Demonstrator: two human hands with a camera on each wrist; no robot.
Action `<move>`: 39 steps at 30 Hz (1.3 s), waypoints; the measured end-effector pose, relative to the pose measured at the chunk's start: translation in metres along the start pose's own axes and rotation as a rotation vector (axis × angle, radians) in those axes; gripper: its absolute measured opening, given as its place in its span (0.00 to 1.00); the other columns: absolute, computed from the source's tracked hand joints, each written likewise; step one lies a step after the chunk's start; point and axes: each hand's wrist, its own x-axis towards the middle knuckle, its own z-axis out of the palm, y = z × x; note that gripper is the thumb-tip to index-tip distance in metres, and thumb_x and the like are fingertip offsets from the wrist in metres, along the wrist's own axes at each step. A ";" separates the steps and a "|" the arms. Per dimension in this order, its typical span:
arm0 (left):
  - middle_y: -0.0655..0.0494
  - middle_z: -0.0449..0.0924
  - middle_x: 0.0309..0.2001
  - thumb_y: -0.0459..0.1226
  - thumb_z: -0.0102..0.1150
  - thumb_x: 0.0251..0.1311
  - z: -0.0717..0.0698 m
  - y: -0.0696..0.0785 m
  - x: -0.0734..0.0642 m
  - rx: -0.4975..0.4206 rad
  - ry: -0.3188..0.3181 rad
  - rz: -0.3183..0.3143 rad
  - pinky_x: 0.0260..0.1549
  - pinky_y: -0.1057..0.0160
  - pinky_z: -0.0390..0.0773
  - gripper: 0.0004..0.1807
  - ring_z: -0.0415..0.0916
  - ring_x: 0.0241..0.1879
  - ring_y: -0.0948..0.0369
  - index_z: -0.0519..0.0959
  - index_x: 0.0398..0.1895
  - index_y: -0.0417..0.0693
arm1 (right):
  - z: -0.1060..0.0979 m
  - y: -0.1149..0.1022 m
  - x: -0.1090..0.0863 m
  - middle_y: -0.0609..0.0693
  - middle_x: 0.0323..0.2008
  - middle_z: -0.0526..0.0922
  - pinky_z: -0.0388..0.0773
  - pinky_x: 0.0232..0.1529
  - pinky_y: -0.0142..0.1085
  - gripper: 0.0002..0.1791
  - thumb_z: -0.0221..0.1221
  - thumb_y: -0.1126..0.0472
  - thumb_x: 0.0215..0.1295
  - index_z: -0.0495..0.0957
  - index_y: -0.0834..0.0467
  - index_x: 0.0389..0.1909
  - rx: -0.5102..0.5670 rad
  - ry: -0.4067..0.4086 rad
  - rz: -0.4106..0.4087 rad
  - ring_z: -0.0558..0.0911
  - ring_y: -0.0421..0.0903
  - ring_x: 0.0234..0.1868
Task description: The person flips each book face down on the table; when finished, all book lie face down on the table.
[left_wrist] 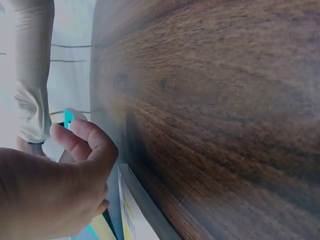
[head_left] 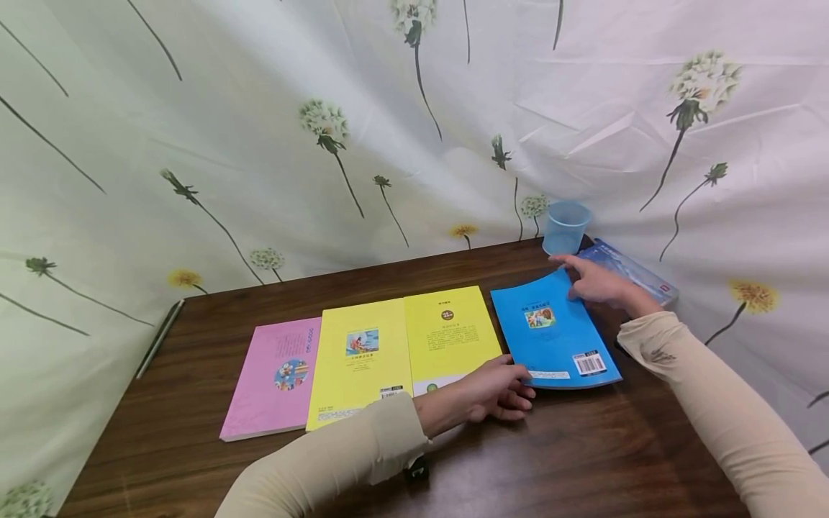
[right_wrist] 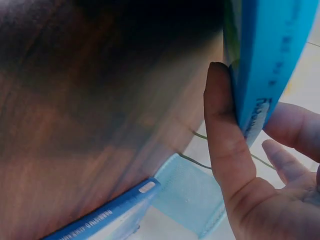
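Note:
A blue book (head_left: 550,327) lies at the right of the book row, its lower edge curving slightly. My right hand (head_left: 599,282) pinches its upper right edge; the right wrist view shows the thumb on one side of the blue book (right_wrist: 272,55) and fingers on the other. My left hand (head_left: 488,392) is at the lower left corner of that book, fingers loosely bent, one fingertip overlapping the corner. In the left wrist view, the left hand (left_wrist: 60,190) has no book between its visible fingers. Beside it is a yellow book (head_left: 453,331), partly covered by the hand.
Another yellow book (head_left: 363,360) and a pink book (head_left: 275,381) continue the row leftward on the dark wooden table (head_left: 583,453). Behind the right hand stand a light blue cup (head_left: 565,229) and a dark blue book (head_left: 631,270), against a flower-patterned cloth (head_left: 259,144).

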 end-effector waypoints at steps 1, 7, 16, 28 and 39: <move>0.53 0.81 0.34 0.39 0.55 0.66 0.000 0.000 0.000 0.002 0.000 -0.004 0.25 0.67 0.82 0.39 0.77 0.22 0.65 0.51 0.78 0.51 | 0.001 0.001 0.001 0.75 0.73 0.51 0.78 0.50 0.58 0.44 0.52 0.76 0.60 0.50 0.60 0.78 0.003 -0.006 -0.001 0.76 0.67 0.51; 0.53 0.81 0.34 0.39 0.54 0.66 0.001 -0.001 -0.001 0.006 0.006 -0.007 0.25 0.67 0.82 0.36 0.78 0.23 0.64 0.55 0.76 0.50 | 0.008 0.008 0.004 0.76 0.74 0.49 0.70 0.60 0.64 0.44 0.51 0.77 0.60 0.49 0.61 0.78 0.002 -0.010 -0.007 0.60 0.73 0.68; 0.48 0.84 0.40 0.40 0.54 0.66 0.004 0.000 0.000 0.010 0.015 -0.001 0.32 0.61 0.86 0.26 0.81 0.28 0.63 0.65 0.67 0.47 | 0.016 0.017 0.007 0.73 0.74 0.51 0.74 0.38 0.42 0.42 0.51 0.77 0.60 0.50 0.65 0.77 0.022 -0.001 -0.004 0.69 0.67 0.55; 0.44 0.85 0.44 0.41 0.53 0.68 0.003 0.002 -0.003 0.036 0.011 -0.009 0.40 0.56 0.87 0.14 0.84 0.35 0.60 0.75 0.52 0.46 | 0.015 0.021 0.014 0.72 0.76 0.48 0.55 0.69 0.70 0.41 0.52 0.75 0.62 0.50 0.65 0.77 -0.001 -0.001 0.023 0.52 0.75 0.73; 0.44 0.83 0.47 0.42 0.53 0.68 0.000 -0.003 -0.003 0.067 0.003 -0.008 0.43 0.54 0.86 0.22 0.86 0.41 0.56 0.70 0.63 0.47 | 0.017 0.025 0.015 0.74 0.75 0.51 0.54 0.71 0.68 0.40 0.54 0.73 0.65 0.50 0.69 0.76 -0.074 0.006 0.030 0.53 0.74 0.74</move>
